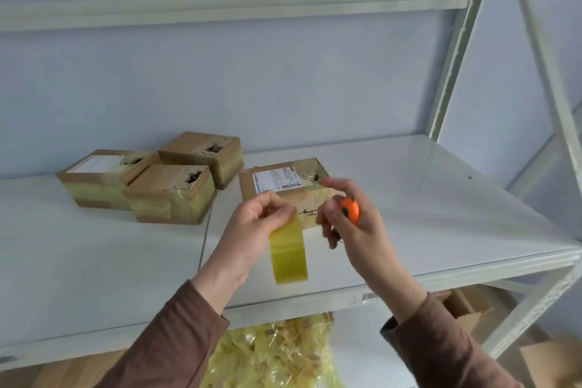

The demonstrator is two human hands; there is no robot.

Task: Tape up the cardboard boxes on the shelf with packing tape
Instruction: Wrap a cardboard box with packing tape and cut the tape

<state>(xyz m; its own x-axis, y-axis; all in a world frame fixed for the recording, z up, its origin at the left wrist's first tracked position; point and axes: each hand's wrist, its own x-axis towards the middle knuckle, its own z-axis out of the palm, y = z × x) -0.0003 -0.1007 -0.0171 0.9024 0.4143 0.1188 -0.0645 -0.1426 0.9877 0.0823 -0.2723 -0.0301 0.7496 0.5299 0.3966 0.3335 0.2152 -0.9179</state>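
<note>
Nearest the camera are two brown sleeves (pixel 176 340), and between them, below the shelf board, a clear bag of crumpled yellow film (pixel 274 353). On the white shelf (pixel 94 261), starting at the far left, three cardboard boxes (pixel 170 194) sit bunched together, each already banded with yellowish tape and torn at a hole on top. Right of them, apart from the cluster, stands the labelled box (pixel 283 181), also on the shelf, just behind the hands. The left hand (pixel 252 230) pinches the top edge of a cut tape strip (pixel 288 257), which hangs down loose in front of the shelf edge. The right hand (pixel 349 220) grips a small orange cutter (pixel 350 210) against the palm, its forefinger pointing out toward the box top; it is blurred.

The strip looks feather-light, limp and sticky on one face, so it would likely curl or cling to itself; holding it by the two ends, taut, seems wisest. The box looks stiff and light, apt to slide on the smooth shelf unless pressed down from above
</note>
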